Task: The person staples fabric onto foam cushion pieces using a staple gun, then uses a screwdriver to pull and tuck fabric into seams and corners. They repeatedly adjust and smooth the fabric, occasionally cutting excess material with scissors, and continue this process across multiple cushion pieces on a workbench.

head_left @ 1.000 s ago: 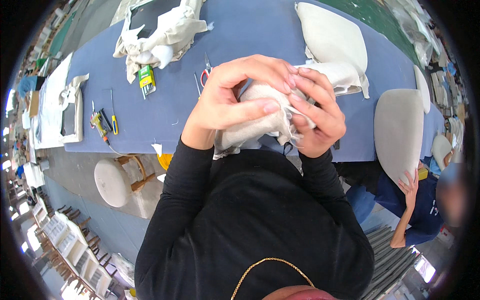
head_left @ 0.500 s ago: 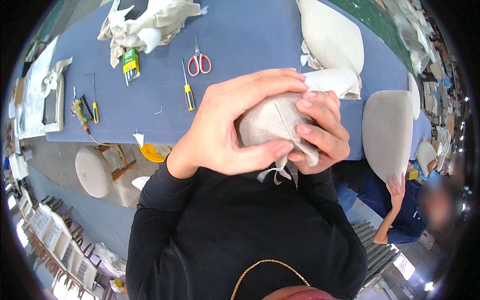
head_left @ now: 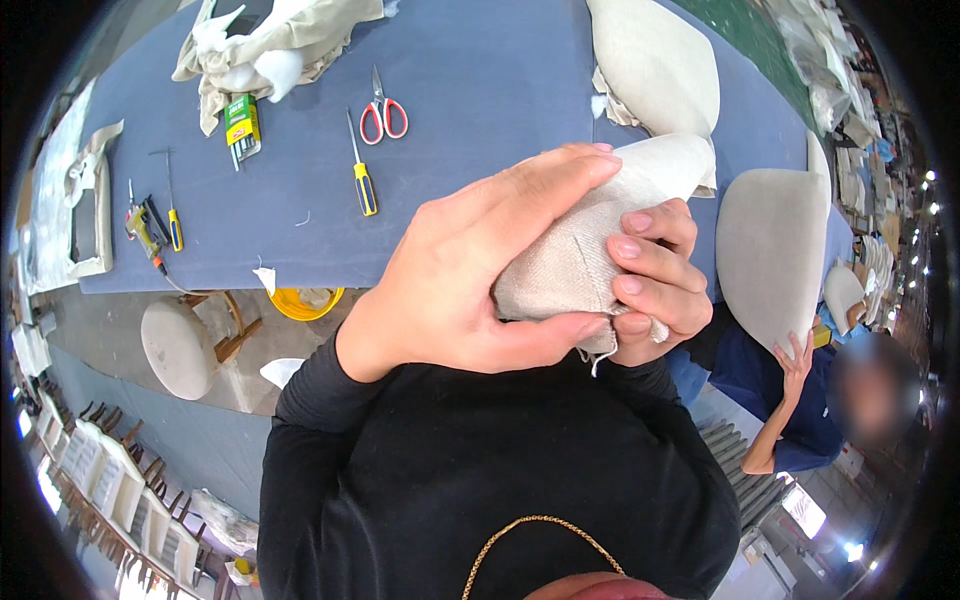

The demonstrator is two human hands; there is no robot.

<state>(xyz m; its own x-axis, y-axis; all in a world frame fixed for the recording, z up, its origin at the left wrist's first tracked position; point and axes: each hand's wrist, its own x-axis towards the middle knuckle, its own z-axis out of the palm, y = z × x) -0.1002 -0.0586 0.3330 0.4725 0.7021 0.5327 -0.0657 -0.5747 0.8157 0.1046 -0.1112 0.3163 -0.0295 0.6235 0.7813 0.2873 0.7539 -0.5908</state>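
Observation:
Both my hands are wrapped round a beige fabric-covered padded piece [head_left: 560,265] held up in front of my chest. My left hand [head_left: 465,265] clasps it from the left, fingers over the top and thumb along the near side. From the right, my right hand [head_left: 665,270] grips it with bent fingers, its thumb at the fabric's lower edge. A seam line runs down the cloth between my hands. Loose threads [head_left: 597,360] hang from the lower edge. A paler stretch of fabric reaches beyond my fingers toward the far right; the underside is hidden.
On the blue-covered table [head_left: 300,190] lie a screwdriver [head_left: 364,190], scissors [head_left: 384,118], a green-yellow box [head_left: 242,125], a staple gun [head_left: 148,230] and a cloth-draped frame [head_left: 290,45]. Upholstered panels [head_left: 770,260] stand at right; a co-worker's hand [head_left: 795,360] touches one. A yellow bucket [head_left: 300,305] sits below.
My hands and the padded piece have shifted slightly right and nearer. The loose fabric at its lower edge is now mostly gathered under my thumbs. The table appears shifted slightly left.

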